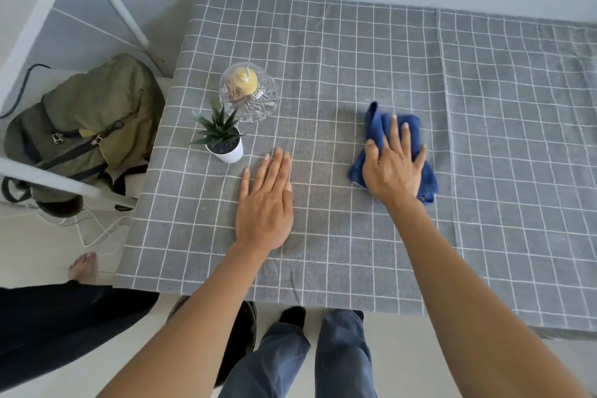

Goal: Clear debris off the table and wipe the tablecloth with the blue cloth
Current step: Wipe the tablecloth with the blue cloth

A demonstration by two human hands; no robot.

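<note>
Fingers, right hand (395, 168): spread wide and straight, pressed flat on top of the blue cloth (379, 126) — thumb out toward the left, little finger out toward the right.
Fingers, left hand (266, 203): straight and close together, palm down on the bare tablecloth (323, 58), holding nothing.
Blue cloth: bunched and partly folded under the right palm, lying on the tablecloth right of the table's middle; one folded corner sticks up past the fingertips on the far left side, another edge shows beside the wrist on the right.
Tablecloth: grey with a white grid, covering the whole table; a seam or fold line runs front to back on the right part.
Potted plant (223, 139): small spiky green plant in a white pot, upright, just beyond the left hand's fingertips and slightly left of them — near, not touching.
Glass dome (248, 94): clear cut-glass cover with something yellow inside, standing right behind the plant, close beside it.
Backpack (90, 132): olive green, off the table's left edge, resting on a white frame.
Floor: pale, with white cables below the backpack.
</note>
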